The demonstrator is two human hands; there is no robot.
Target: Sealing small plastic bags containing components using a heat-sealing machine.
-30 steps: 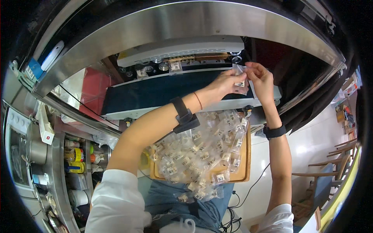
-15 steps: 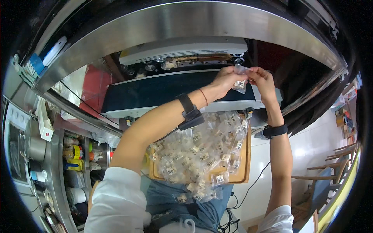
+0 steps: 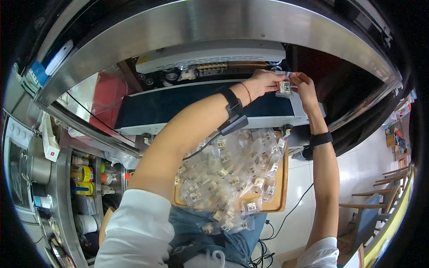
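Note:
My left hand [image 3: 264, 84] and my right hand [image 3: 304, 88] both pinch a small clear plastic packet [image 3: 284, 86] with a pale printed piece inside, held upright at the right end of a dark conveyor belt [image 3: 192, 107]. Just behind it stands a grey machine housing [image 3: 210, 57] with rollers and a metal strip beneath, where another small packet [image 3: 189, 74] lies partly hidden. Below the belt, a heap of similar packets [image 3: 230, 181] fills a wooden tray [image 3: 280, 201]; a few spill onto my blue-clad lap.
A curved steel frame [image 3: 214, 20] arches over the machine. At left are a shelf of bottles and jars [image 3: 85, 178], a steel pot [image 3: 41, 158] and a red-and-white container [image 3: 105, 96]. Cables [image 3: 281, 228] run over the tiled floor at right, near wooden chairs [image 3: 373, 207].
Both my hands have risen a little toward the machine's right end with the packet, my left forearm reaching further up and right. The packet's printed side now shows more fully.

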